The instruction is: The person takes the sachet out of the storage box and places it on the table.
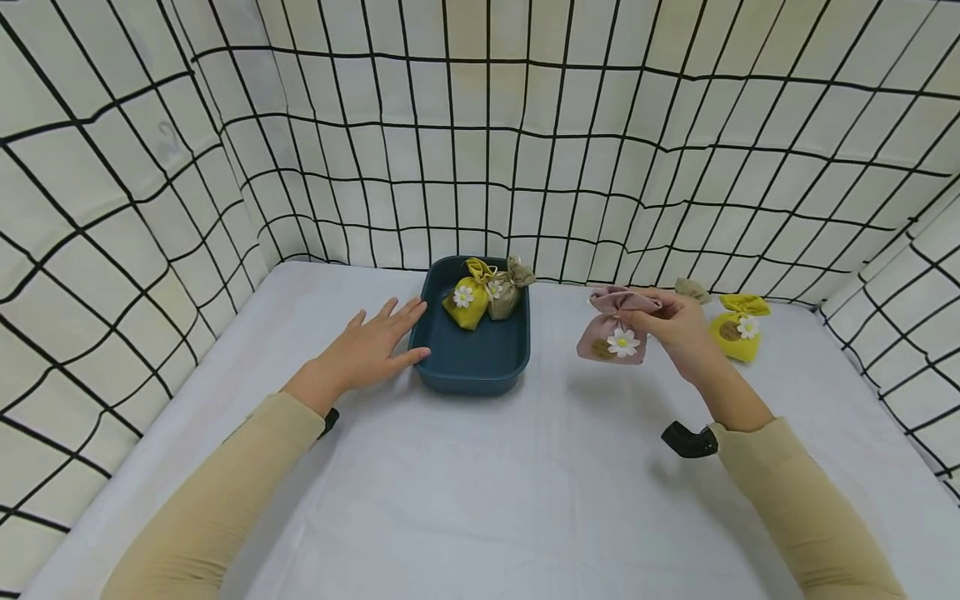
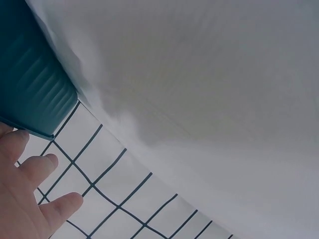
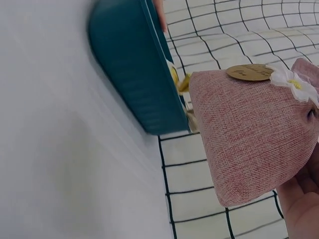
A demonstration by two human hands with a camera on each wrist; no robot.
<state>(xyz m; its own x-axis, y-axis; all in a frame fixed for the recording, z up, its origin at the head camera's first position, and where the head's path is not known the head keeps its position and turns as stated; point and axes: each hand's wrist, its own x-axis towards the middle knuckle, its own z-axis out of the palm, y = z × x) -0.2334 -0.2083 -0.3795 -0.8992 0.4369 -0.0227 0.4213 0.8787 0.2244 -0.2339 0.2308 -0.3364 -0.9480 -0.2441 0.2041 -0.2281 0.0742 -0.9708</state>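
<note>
Pink woven-fabric pouch (image 1: 613, 337) with a white daisy and a round brown tag is hanging in the air to the right of the dark teal rectangular plastic tray (image 1: 480, 367), clear of the bench (image 1: 480, 500). The right hand (image 1: 675, 325) is pinching the pouch's gathered neck between thumb and curled fingers, so its grip is closing tightly on the fabric; in the right wrist view the pouch (image 3: 249, 134) is filling the frame beside the palm, with the tray (image 3: 134, 64) behind it.

The left hand (image 1: 371, 346) is lying flat on the white-covered bench just left of the tray, its fingers straight and slightly spread, fingertips touching the tray's left wall and rim. That grip is holding nothing. The left wrist view is showing the fingers (image 2: 55, 206) beside the ribbed teal tray wall (image 2: 30, 84).

Inside the tray, toward its far end, a yellow fabric pouch (image 1: 467, 302) with a daisy is leaning against a beige burlap pouch (image 1: 506, 292), the two touching. Well to the right of the tray, beyond the right hand, another yellow daisy pouch (image 1: 738, 329) is sitting on the bench, with a further beige pouch (image 1: 692, 289) partly hidden behind the hand.
</note>
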